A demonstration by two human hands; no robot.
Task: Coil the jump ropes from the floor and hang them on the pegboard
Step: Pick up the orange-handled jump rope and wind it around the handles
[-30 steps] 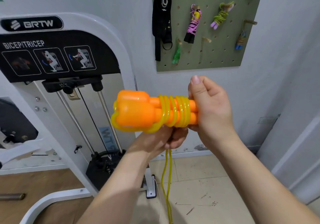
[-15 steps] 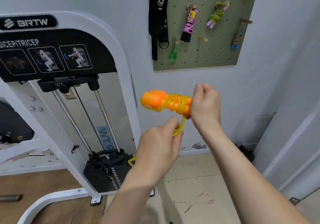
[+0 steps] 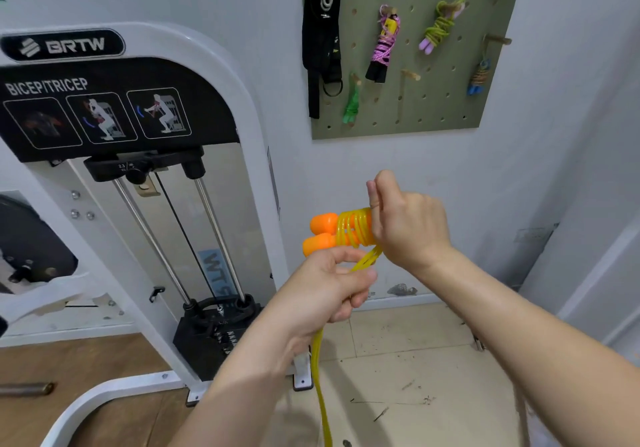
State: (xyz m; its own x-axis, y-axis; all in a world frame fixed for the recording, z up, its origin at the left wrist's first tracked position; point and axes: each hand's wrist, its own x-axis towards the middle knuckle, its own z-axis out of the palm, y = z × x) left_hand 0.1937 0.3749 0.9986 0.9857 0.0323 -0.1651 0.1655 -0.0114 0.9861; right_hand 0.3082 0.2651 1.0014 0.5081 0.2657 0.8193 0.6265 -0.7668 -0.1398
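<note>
In the middle of the view, in front of the white wall, two bare hands hold a jump rope at about chest height. Its two orange handles lie side by side and point left, and the yellow cord is wound round them in several close turns. The right hand has its grip closed round the right end of the handles, just beside the turns. Its thumb and forefinger rise above the bundle, pressed together; whether they pinch a strand cannot be told.

The left hand sits just below and nearer, its grip curled round the doubled cord where it leaves the turns. From the underside of that fist the cord hangs down toward the tiled floor and runs out of the bottom edge of the view.

On the wall, up and to the far right, hangs the green pegboard. On its pegs are a pink rope, a yellow-green rope, a blue rope and a small green rope, each bundled up. A black strap hangs at the board's left edge. One bare wooden peg sticks out near the middle of the board.

On the left stands a white weight machine marked BRTW and BICEP/TRICEP, with its black weight stack low on the floor.
</note>
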